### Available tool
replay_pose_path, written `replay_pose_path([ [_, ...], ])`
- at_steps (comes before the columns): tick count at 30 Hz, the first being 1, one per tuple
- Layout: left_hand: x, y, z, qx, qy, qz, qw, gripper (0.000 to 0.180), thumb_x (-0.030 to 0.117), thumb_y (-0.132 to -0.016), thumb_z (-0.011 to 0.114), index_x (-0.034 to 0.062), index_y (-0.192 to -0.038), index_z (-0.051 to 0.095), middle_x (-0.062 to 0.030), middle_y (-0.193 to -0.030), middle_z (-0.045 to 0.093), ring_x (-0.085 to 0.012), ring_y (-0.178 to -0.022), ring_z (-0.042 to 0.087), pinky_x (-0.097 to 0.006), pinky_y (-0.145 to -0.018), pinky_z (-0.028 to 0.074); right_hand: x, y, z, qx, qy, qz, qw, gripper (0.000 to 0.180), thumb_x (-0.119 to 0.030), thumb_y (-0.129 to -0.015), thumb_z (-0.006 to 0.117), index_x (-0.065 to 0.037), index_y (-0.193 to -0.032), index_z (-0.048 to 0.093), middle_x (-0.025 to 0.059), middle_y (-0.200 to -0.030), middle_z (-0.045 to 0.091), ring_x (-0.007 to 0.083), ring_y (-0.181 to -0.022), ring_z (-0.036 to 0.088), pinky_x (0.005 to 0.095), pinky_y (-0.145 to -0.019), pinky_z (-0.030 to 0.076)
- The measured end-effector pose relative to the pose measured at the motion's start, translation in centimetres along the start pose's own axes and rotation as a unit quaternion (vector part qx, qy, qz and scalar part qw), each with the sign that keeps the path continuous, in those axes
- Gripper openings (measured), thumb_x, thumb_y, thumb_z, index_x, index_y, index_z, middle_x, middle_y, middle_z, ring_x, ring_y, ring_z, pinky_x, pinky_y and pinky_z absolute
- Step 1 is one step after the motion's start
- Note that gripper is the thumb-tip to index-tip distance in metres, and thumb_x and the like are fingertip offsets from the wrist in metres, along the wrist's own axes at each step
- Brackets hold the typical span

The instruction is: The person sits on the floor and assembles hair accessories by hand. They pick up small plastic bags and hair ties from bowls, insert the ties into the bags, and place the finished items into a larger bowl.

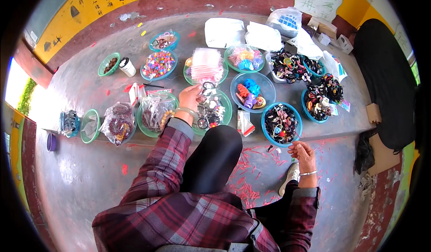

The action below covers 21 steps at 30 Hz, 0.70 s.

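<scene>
Far left on the grey concrete counter (90,86), a dark comb-like bundle (68,121) sits beside a shallow green plastic dish (90,126), and next along are two clear plastic bags of dark hair bands (117,122), the second slumped in a green bowl (155,113). Behind them stand a small green bowl (109,64), a white cup (127,67) and a blue bowl of bright multicoloured clips (158,65).

Now the centre: the left hand (191,98), a pale bangle on its wrist, is out over the green bowl of dark hair ties and ornaments (213,110). The fingers are pinched narrow on something small and dark at the bowl's far rim; what kind of piece it is, I cannot tell. Just behind lies a stack of pinkish clear packets (206,64).

To do this pick cleanly, I'd judge it best to lift straight up and slowly, since the ties look tangled and one pulled sideways could drag neighbours over the rim.

Moving right: a blue bowl of orange, blue and purple clips (251,92), then a blue bowl heaped with dark bands (281,124). Below it, off the counter, the right hand (303,152) hangs loosely curled, apparently holding nothing. It looks free to steady the bowl.
</scene>
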<state>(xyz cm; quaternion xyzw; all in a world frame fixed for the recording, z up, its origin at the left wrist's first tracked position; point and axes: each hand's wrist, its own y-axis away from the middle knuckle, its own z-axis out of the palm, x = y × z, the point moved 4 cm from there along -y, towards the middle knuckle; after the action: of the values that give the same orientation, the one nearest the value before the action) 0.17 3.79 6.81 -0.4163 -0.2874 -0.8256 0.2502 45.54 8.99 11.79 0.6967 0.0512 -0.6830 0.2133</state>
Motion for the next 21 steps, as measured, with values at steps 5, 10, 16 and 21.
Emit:
replay_pose_path([
  [5, -6.5, -4.0, -8.2, 0.11, -0.022, -0.04, 0.993, 0.008, 0.006, -0.078, 0.057, -0.0004, -0.082, 0.056, -0.0069, -0.071, 0.057, -0.0139, -0.058, 0.054, -0.024, -0.048, 0.044, 0.2, -0.5, 0.5, -0.01, 0.01, 0.01, 1.0, 0.024, -0.021, -0.082, 0.056, -0.001, -0.095, 0.061, 0.0063, -0.081, 0.063, 0.0143, -0.071, 0.06, 0.0239, -0.061, 0.044],
  [10, -6.0, -4.2, -9.9, 0.112, -0.097, 0.035, 0.988, 0.015, 0.014, -0.082, 0.052, 0.0001, -0.087, 0.055, -0.0066, -0.075, 0.057, -0.0153, -0.06, 0.054, -0.025, -0.046, 0.043, 0.6, -0.7, 0.2, 0.005, 0.028, 0.024, 0.999, 0.023, -0.021, -0.083, 0.055, -0.001, -0.093, 0.061, 0.0065, -0.079, 0.063, 0.0143, -0.069, 0.06, 0.0239, -0.06, 0.045],
  [16, 3.1, 2.6, 4.6, -0.011, -0.057, 0.095, 0.994, 0.028, 0.022, -0.085, 0.051, 0.0008, -0.103, 0.053, -0.0081, -0.094, 0.061, -0.0157, -0.086, 0.057, -0.023, -0.062, 0.042, 0.9, -1.0, -0.8, 0.057, -0.02, 0.014, 0.998, 0.021, -0.02, -0.083, 0.054, -0.001, -0.089, 0.061, 0.0064, -0.075, 0.063, 0.0134, -0.064, 0.06, 0.0229, -0.058, 0.044],
  [21, 4.9, 10.6, 17.8, -0.261, 0.023, 0.031, 0.965, 0.025, 0.022, -0.089, 0.046, 0.0009, -0.098, 0.055, -0.0092, -0.095, 0.061, -0.0146, -0.088, 0.058, -0.024, -0.065, 0.043, 1.8, -1.5, -4.9, 0.199, -0.149, -0.015, 0.968, 0.018, -0.021, -0.082, 0.056, -0.005, -0.074, 0.058, 0.0048, -0.064, 0.059, 0.012, -0.053, 0.055, 0.0213, -0.047, 0.041],
])
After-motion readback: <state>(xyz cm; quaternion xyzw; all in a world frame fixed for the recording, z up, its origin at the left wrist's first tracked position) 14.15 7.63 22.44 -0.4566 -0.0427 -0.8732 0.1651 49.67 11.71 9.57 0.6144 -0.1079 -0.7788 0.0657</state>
